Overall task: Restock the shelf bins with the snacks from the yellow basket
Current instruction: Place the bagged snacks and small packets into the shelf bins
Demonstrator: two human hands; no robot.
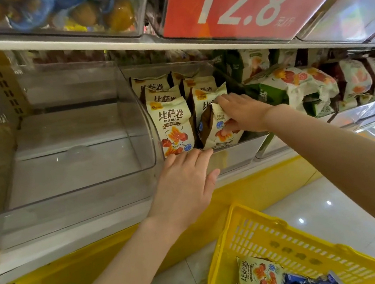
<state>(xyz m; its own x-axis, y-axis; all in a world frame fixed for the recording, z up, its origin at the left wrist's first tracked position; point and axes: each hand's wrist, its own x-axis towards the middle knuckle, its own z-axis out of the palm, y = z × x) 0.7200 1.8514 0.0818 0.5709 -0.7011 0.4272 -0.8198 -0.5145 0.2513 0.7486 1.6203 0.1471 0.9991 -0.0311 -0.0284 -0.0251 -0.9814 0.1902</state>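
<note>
Held pack: the cream-and-brown printed snack pack (214, 132) stands tilted at the front right of the clear plastic shelf bin (235, 156), its lower edge inside the bin's front wall.
Right hand: the right hand (243, 111) grasps this pack, with its fingers curled over the top edge and its thumb pressed on the printed face.
Left hand: the left hand (185, 183) is released, its fingers straight and close together, with the fingertips at the shelf bin's front lip.
Stocked rows: matching cream packs (171, 124) stand upright in two rows inside the shelf bin, left of and behind the held pack.
Neighbour bin: a second clear plastic bin (74, 159) sits just left of the shelf bin.
Other stock: green-and-white snack bags (283, 87) are piled just right of the shelf bin.
Sign: a red price card (245, 0) reading 12.8 in white hangs above the shelf bin.
Basket: the yellow slotted plastic basket (270, 236) sits below and in front of the shelf bin, holding another cream pack (259, 275) and dark blue wrappers (307, 282).
</note>
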